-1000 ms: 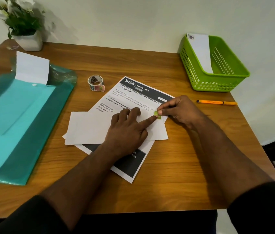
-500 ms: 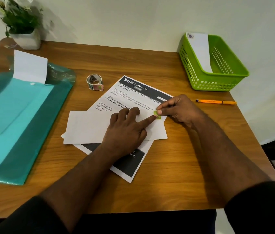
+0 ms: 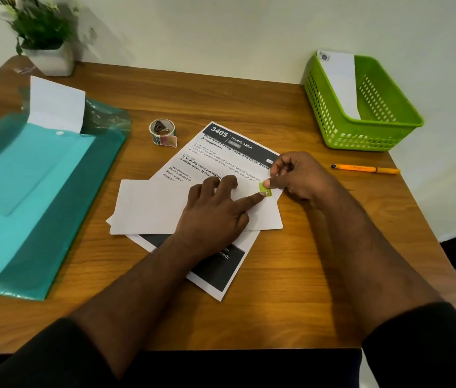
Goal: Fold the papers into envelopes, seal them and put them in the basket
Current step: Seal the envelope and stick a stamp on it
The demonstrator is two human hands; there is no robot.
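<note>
While the left hand (image 3: 215, 211) lies flat on the folded white envelope (image 3: 151, 205), its straight forefinger presses the small green sticker (image 3: 265, 189) at the envelope's top right corner, and the right hand (image 3: 296, 175) pinches the sticker's other edge between thumb and fingertip. The envelope rests across a printed sheet (image 3: 229, 152) in the middle of the table (image 3: 291, 289). It looks light, thin and limp, likely to slide on the sheet beneath, so a flat palm should steady it and a pinch along a folded edge should lift it. Left of it lies a teal folder (image 3: 25, 191), with a sticker roll (image 3: 162, 133) beyond. Farther right sit an orange pen (image 3: 365, 169) and the green basket (image 3: 372, 135), which holds one finished envelope (image 3: 341, 79).
</note>
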